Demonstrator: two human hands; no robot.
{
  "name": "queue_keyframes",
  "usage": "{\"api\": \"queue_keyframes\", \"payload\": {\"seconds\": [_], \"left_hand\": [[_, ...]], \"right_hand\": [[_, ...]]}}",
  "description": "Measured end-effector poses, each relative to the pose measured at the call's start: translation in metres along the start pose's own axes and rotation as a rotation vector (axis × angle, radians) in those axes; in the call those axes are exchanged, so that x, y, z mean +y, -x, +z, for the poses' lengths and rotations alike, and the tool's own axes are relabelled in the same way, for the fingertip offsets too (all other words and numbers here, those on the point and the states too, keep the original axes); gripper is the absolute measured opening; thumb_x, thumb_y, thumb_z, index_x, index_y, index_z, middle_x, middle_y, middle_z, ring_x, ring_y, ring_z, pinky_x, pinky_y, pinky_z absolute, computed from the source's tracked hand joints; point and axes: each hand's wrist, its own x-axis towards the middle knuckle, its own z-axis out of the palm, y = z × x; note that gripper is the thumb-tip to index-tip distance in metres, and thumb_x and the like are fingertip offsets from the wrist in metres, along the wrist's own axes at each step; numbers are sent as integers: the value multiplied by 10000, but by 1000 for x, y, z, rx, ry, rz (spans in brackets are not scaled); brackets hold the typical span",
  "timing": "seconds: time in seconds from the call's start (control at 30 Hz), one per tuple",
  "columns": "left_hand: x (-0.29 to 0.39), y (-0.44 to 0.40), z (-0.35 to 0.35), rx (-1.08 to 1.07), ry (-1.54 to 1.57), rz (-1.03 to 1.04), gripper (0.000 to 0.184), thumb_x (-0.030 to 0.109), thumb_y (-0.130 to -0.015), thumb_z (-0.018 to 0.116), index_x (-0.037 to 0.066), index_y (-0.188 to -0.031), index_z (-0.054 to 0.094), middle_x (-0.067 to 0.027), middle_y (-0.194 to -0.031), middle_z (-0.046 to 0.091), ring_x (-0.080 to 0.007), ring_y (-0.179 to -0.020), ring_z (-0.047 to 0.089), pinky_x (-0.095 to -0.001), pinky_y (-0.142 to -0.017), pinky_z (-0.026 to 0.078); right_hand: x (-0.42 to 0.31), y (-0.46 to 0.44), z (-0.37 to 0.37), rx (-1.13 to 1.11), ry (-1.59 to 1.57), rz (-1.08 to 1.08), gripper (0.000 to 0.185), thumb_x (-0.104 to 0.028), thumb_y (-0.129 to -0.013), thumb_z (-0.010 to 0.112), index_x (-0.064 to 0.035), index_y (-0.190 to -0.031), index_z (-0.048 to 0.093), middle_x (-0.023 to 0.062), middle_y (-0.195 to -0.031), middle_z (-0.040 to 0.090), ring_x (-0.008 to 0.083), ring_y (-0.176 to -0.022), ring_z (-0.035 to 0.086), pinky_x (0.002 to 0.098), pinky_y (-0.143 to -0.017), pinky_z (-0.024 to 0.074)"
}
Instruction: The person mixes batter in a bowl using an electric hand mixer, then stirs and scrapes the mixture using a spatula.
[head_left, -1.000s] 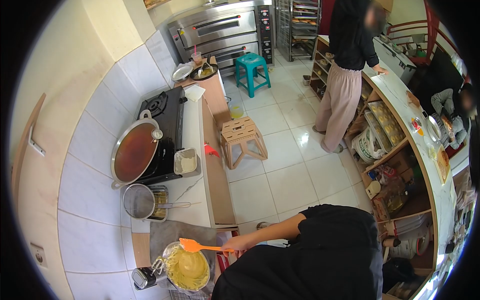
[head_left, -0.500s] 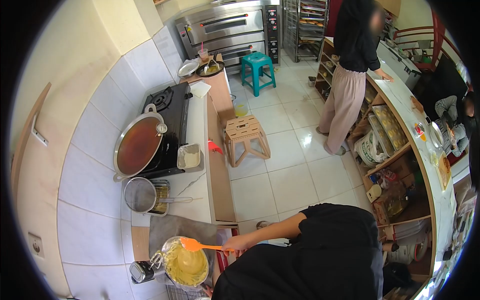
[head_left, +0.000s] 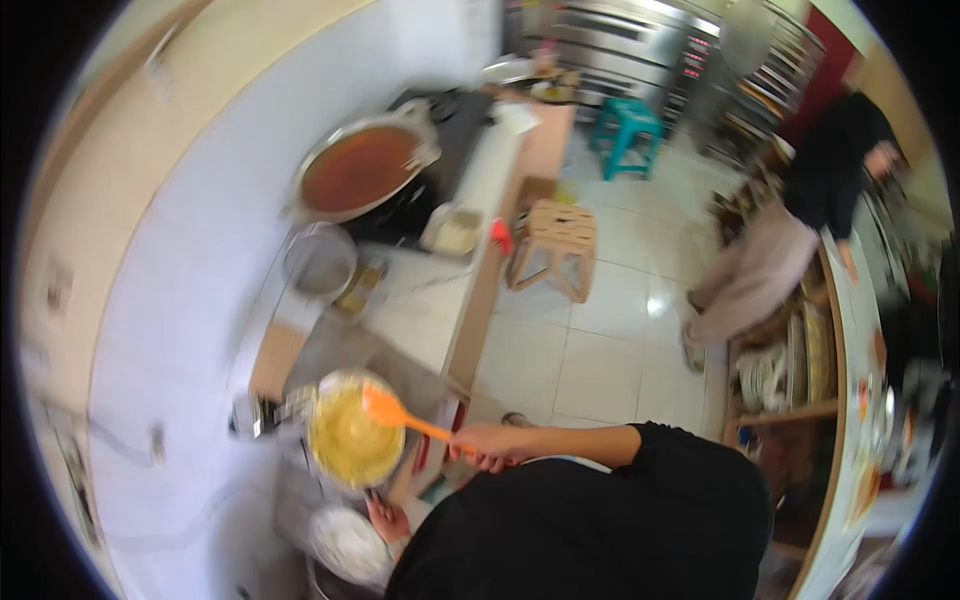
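Note:
My right hand [head_left: 490, 446] is closed around the handle of an orange spatula [head_left: 385, 407], whose blade is over the mixing bowl [head_left: 322, 470]. Pale yellow batter [head_left: 350, 432] fills much of that bowl and coats its inner wall. Below the bowl, my left hand [head_left: 388, 520] is closed at a short dark piece by the rim, which looks like the bowl's handle; blur hides the exact grip. A hand mixer [head_left: 255, 415] lies on the wall side, its metal beaters [head_left: 298, 403] at the bowl's edge. A round container of white stuff [head_left: 350, 545] stands below my left hand.
A wide pan of reddish-brown liquid [head_left: 360, 172] sits on the black stove [head_left: 455, 130]. Nearby are a strainer [head_left: 320, 262] and a square tub [head_left: 452, 230]. On the floor stand a tan stool [head_left: 560, 228] and a teal stool [head_left: 628, 130]. Another person [head_left: 765, 265] stands at the right counter.
The view has swung and blurred, shifting the stove and stools rightward in view. More of my left hand and the white-filled container now show. The spatula stays in my right hand over the bowl.

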Motion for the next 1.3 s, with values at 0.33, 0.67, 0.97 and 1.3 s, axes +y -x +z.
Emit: {"api": "queue_keyframes", "payload": {"seconds": [0.33,0.67,0.97,1.3], "left_hand": [[-5,28,34,368,-60,175,325,146,-728,770,107,-670,452,11,-493,440,-89,-385,391,-222,-367,307],[-26,54,13,394,-145,243,293,224,-747,756,51,-807,528,5,-580,489,-63,-429,428,-204,-388,338],[-22,58,-16,483,-80,256,185,178,-803,692,63,-810,546,4,-607,492,-68,-438,431,-217,-399,339],[-26,56,-10,463,-111,180,208,202,-813,673,65,-866,526,12,-639,478,-76,-491,440,-232,-442,359]], "right_hand": [[-19,-6,6,10,131,84,258,-331,-925,365,-100,-892,474,-46,-554,304,30,-411,220,191,-355,181],[-46,-53,38,-160,158,154,253,-312,-934,330,-91,-910,451,-53,-548,293,23,-385,212,184,-335,159],[-46,-81,58,-257,-269,112,227,-302,-923,334,-107,-882,444,-55,-547,265,29,-386,191,179,-332,181],[-35,-61,50,-245,-298,152,236,-309,-918,340,-107,-873,453,-49,-540,285,35,-387,213,184,-332,181]]}}
